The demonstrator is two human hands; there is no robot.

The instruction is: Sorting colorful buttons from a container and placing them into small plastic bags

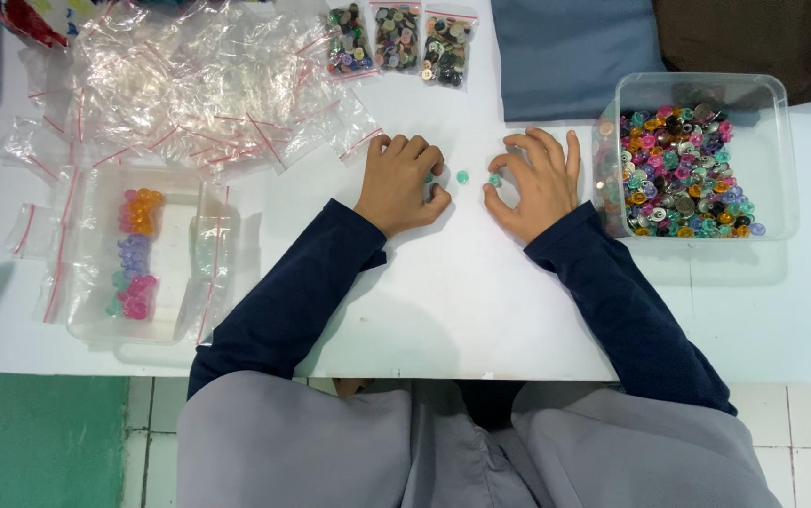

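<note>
Where hands (467, 183) rest, button tub (782, 160) beside.

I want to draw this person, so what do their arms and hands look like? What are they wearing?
Both arms are covered by long dark navy blue sleeves that reach to the wrists. The left hand and right hand are bare: no gloves, and no rings, watch or bracelets that I can see. Lower down, loose grey cloth covers the person's lap.
</note>
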